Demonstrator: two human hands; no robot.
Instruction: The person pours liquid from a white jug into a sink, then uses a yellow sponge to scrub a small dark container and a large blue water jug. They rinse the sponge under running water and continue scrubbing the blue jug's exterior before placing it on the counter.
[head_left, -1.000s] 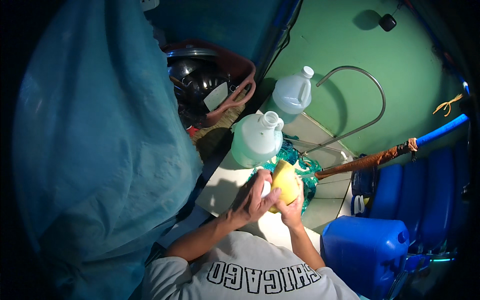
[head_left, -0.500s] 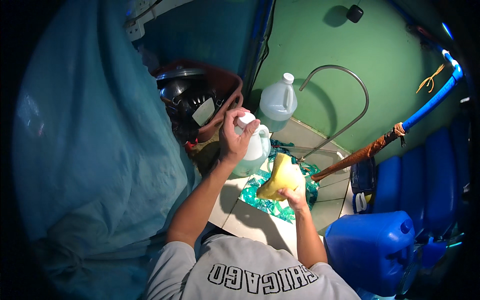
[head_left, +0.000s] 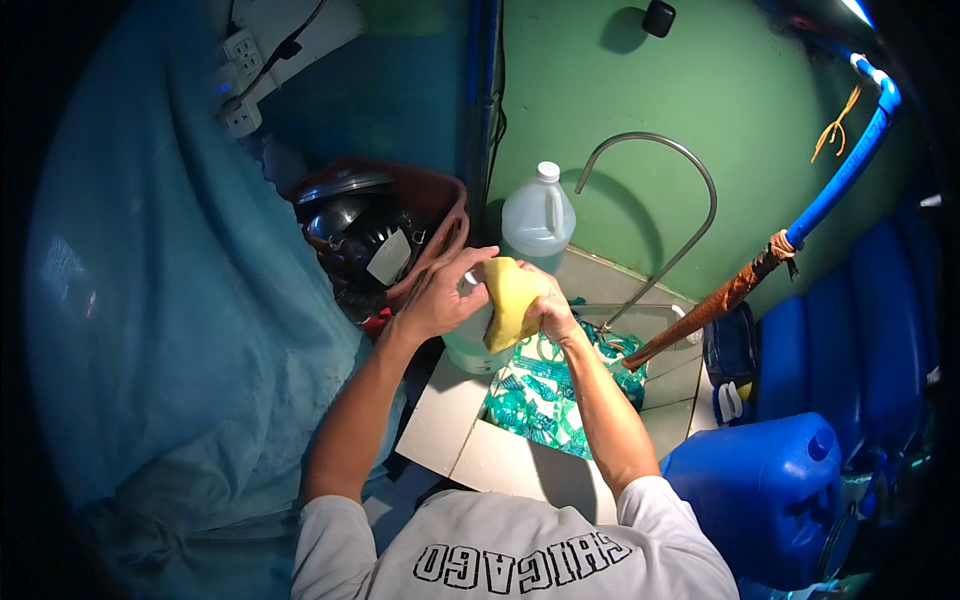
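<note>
A clear plastic jug [head_left: 472,352] with pale green liquid stands on the tiled counter, its upper part mostly covered by my hands and a cloth. My left hand [head_left: 440,298] curls its fingers and thumb around the white cap at the jug's top. In my right hand [head_left: 552,308] is a folded yellow cloth [head_left: 512,305], held against or just in front of the jug near the cap; contact is hard to tell. Behind it, a second capped jug [head_left: 540,215] of the same kind stands by the green wall.
Green-and-white patterned cloth [head_left: 540,395] lies over the sink area beneath a curved metal faucet [head_left: 712,200]. A reddish tub [head_left: 455,235] of pots sits at left beside a blue curtain [head_left: 190,330]. Blue containers [head_left: 760,490] and a blue pipe [head_left: 850,170] are at right.
My right hand has brought the yellow cloth up and left to the near jug's top, beside my left hand. The whole view has shifted slightly.
</note>
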